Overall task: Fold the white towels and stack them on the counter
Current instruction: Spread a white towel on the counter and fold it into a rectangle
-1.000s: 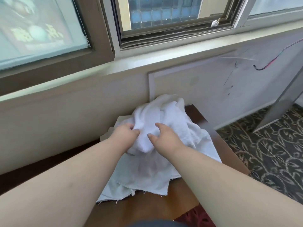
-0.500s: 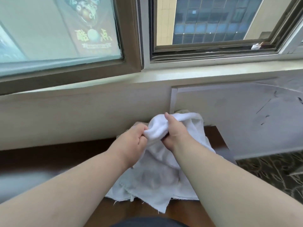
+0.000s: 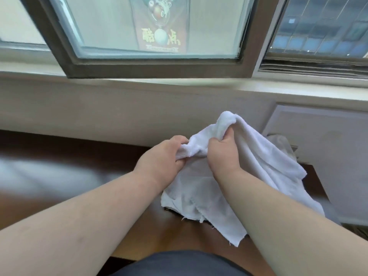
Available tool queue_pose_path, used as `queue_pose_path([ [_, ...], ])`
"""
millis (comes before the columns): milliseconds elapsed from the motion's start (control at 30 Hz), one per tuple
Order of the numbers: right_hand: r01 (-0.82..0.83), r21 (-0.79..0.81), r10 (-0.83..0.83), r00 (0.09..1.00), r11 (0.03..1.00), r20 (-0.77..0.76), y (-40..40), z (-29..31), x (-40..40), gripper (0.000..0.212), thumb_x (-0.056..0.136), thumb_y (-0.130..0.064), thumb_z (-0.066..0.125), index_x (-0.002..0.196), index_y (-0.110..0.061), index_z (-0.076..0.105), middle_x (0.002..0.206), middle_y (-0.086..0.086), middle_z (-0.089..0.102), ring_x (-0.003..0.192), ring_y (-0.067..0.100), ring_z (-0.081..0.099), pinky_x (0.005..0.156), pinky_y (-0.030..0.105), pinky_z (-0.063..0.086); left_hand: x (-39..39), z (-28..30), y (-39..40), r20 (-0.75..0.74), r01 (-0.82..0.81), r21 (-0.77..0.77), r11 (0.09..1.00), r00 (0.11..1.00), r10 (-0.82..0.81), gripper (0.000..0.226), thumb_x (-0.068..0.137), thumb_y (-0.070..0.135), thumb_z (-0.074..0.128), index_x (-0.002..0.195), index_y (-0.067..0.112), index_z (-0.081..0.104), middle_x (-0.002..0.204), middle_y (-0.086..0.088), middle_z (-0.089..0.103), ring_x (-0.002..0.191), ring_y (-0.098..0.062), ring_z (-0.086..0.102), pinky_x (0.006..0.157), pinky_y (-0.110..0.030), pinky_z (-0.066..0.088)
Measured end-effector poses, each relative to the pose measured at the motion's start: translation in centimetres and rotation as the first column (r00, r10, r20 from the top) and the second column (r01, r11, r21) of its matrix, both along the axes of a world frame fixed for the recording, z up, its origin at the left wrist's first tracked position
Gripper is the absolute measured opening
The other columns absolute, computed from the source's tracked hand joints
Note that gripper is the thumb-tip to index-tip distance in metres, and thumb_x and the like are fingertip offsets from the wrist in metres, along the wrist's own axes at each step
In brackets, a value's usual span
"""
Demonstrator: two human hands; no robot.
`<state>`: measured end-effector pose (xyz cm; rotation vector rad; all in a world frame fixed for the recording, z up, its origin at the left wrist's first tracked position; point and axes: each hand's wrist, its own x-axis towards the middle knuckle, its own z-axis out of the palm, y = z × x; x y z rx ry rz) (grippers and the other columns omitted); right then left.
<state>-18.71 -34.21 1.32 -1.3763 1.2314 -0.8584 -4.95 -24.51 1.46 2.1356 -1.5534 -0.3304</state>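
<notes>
both hands have shifted since a moment ago: they have lifted a bunched edge of the white towel higher, and my right hand has moved up and right along it, so the cloth is starting to open out between them.

nearest me, the loose frayed end of the towel [image 3: 201, 202] lies on the brown counter [image 3: 123, 222], draped toward my lap. just beyond, my left hand [image 3: 161, 158] pinches a thick roll of the edge, fingers curled round it. close beside it, my right hand [image 3: 221, 154] grips the next stretch of edge, with a peak of cloth standing above the thumb. farther right the towel hangs off toward a pale wall panel [image 3: 318, 132]. farthest is the window [image 3: 155, 32].

i judge i am hunting for the corners. no fold is made yet and no stack shows.
</notes>
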Motion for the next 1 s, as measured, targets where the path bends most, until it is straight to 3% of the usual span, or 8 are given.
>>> queue_pose_path([
  [167,-0.076,-0.103,0.056,0.98,0.992,-0.189,6.7,0.7,7.5,0.045,0.089,-0.016,0.043,0.121,-0.047,0.042,0.094,-0.006,0.061,0.083,0.017,0.059,0.068,0.029,0.045,7.2,0.5,7.6,0.008,-0.041,-0.05,0.998,0.999,0.041,0.049,0.09,0.046,0.057,0.126,0.055,0.026,0.109,0.018,0.06,0.088,-0.011,0.06,0.07,-0.027,0.043],
  [367,-0.192,-0.292,0.102,0.949,0.937,-0.297,15.5,1.2,19.3,0.058,0.091,-0.015,0.048,0.145,-0.027,0.029,0.111,-0.007,0.057,0.098,0.019,0.06,0.08,0.034,0.046,18.5,2.1,17.6,0.132,-0.017,-0.023,1.0,0.991,0.02,0.05,0.089,0.041,0.06,0.134,0.044,0.036,0.105,0.012,0.06,0.082,-0.011,0.057,0.061,-0.017,0.034],
  [433,-0.214,-0.267,0.137,0.951,0.94,-0.278,17.8,1.4,23.1,0.072,0.089,-0.015,0.048,0.154,-0.026,0.019,0.124,-0.009,0.047,0.107,0.015,0.052,0.086,0.032,0.042,22.8,2.6,20.1,0.172,-0.007,-0.007,1.0,0.985,0.008,0.052,0.089,0.036,0.061,0.135,0.041,0.037,0.106,0.008,0.056,0.083,-0.013,0.054,0.063,-0.013,0.036],
  [500,-0.214,-0.181,0.162,0.951,0.96,-0.265,19.6,1.3,25.9,0.074,0.089,-0.018,0.047,0.155,-0.027,0.016,0.124,-0.007,0.046,0.101,0.018,0.054,0.076,0.029,0.042,26.5,2.8,22.0,0.173,-0.036,0.014,0.999,0.984,0.033,0.049,0.088,0.031,0.058,0.132,0.039,0.039,0.108,0.003,0.055,0.092,-0.019,0.055,0.073,-0.029,0.047],
  [667,-0.299,0.024,0.29,0.898,0.954,-0.331,23.3,-0.9,31.1,0.058,0.095,-0.035,0.055,0.142,-0.014,0.027,0.098,0.002,0.055,0.073,0.009,0.05,0.055,0.028,0.036,34.4,0.3,25.8,0.385,-0.094,0.086,0.992,0.922,0.054,0.04,0.083,0.013,0.053,0.118,0.032,0.049,0.095,0.004,0.04,0.098,-0.024,0.044,0.069,-0.036,0.033],
  [800,-0.472,0.104,0.464,0.759,0.875,-0.456,24.7,-3.9,34.5,0.062,0.094,-0.047,0.056,0.14,-0.015,0.03,0.093,-0.006,0.053,0.077,0.011,0.056,0.056,0.025,0.038,39.8,-2.1,27.1,0.484,-0.177,0.151,0.972,0.871,0.083,0.043,0.075,0.01,0.063,0.11,0.033,0.055,0.102,0.004,0.045,0.097,-0.024,0.044,0.073,-0.035,0.033],
  [933,-0.665,0.183,0.612,0.497,0.724,-0.615,24.7,-6.9,37.6,0.062,0.097,-0.047,0.052,0.148,-0.018,0.035,0.133,0.003,0.056,0.113,0.022,0.057,0.09,0.034,0.045,44.0,-4.4,28.1,0.49,-0.284,0.143,0.948,0.853,0.181,0.029,0.08,0.016,0.065,0.104,0.03,0.057,0.105,0.003,0.049,0.096,-0.023,0.044,0.076,-0.038,0.042],
  [1000,-0.736,0.181,0.619,0.38,0.653,-0.688,24.2,-7.8,38.6,0.053,0.098,-0.044,0.049,0.147,-0.023,0.042,0.138,0.002,0.056,0.121,0.023,0.054,0.091,0.032,0.043,45.9,-5.0,28.1,0.497,-0.297,0.142,0.944,0.846,0.191,0.022,0.082,0.019,0.065,0.102,0.027,0.06,0.102,0.002,0.05,0.094,-0.024,0.045,0.076,-0.04,0.042],
])
